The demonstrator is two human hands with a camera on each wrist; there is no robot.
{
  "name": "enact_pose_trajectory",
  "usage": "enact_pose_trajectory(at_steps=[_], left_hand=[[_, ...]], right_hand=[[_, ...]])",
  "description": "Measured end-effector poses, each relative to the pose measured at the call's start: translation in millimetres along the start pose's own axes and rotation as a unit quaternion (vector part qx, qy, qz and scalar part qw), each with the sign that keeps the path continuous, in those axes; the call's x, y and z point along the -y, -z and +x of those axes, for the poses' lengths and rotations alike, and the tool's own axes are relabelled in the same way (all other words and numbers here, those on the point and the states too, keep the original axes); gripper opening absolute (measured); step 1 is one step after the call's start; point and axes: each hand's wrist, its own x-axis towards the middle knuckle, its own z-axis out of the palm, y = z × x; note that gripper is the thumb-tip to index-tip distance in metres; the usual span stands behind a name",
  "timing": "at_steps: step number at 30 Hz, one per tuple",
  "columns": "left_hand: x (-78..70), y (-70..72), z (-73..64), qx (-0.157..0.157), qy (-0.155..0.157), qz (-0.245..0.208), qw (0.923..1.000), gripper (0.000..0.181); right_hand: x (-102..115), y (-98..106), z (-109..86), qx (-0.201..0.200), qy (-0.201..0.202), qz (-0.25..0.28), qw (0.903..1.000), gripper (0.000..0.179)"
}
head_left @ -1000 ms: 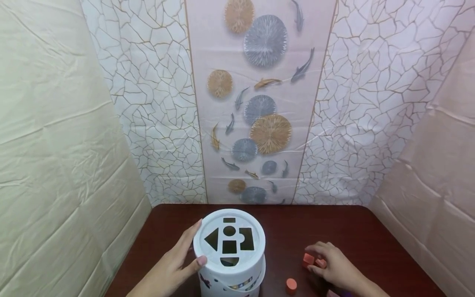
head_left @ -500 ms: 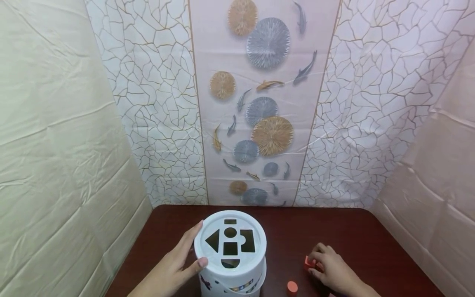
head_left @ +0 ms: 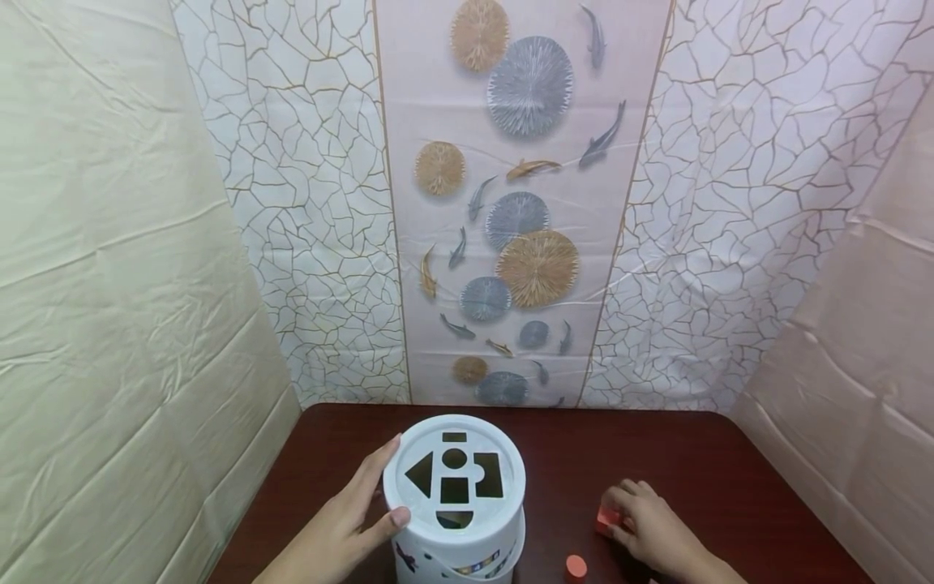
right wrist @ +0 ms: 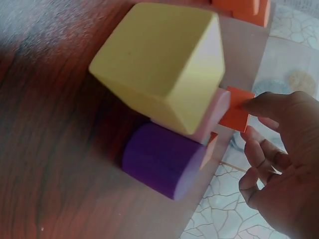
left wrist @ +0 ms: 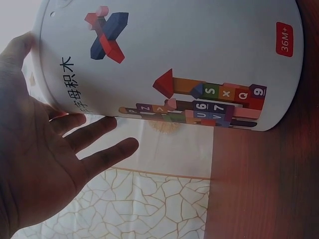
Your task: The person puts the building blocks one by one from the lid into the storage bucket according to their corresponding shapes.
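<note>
Steadily is the way to manage this grip: the right hand (head_left: 653,519) pinches an orange-red, flat-sided block (right wrist: 235,117) between thumb and fingers, low over the dark red-brown wooden table (head_left: 554,454), to the right of the white cylindrical bucket (left wrist: 164,50). A firm hold on opposite flat faces should be less likely to slip than one on an edge. Near that hand, the right wrist view shows a large pale-yellow block (right wrist: 144,55), a pink block (right wrist: 218,109) and a purple half-round block (right wrist: 162,159), so a straight lift would best avoid nudging them. Meanwhile, the left hand (head_left: 343,515) lies spread against the bucket, thumb on the rim of its white lid with cut-out shapes (head_left: 485,509), fingers extended along the side; light, even pressure should steady it without tipping. An orange-red cylinder (head_left: 576,567) sits between bucket and right hand, worth steering clear of.
</note>
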Motion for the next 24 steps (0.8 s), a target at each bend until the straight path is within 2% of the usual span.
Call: enact_pose_trajectory(at_steps=[5,12,14,20,24], left_hand=[[-0.7,-0.3,-0.4,-0.001,-0.002,0.005,1.0,0.091],[-1.9,0.2,-1.2,-0.002,-0.005,0.008,1.0,0.091],[-2.8,0.8,-1.0,0.002,0.001,0.004,1.0,0.091],[-6.4,2.4,-0.9,0.019,0.025,-0.011,0.9994,0.09],[-5.3,0.9,-1.6,0.01,0.017,-0.007,0.9998,0.09]], right_hand=[[5.0,8.0,-0.8,-0.015,0.008,0.034,0.9993,0.027],[11.3,17.8,-0.1,-0.097,0.067,0.038,0.9923,0.037],[13.9,21.8,0.7,-0.11,0.079,0.046,0.9898,0.041],[23.3,35.4,1.6,-0.104,0.091,0.084,0.9868,0.047],[32.7,42.1,1.6,-0.107,0.1,0.102,0.9839,0.056]])
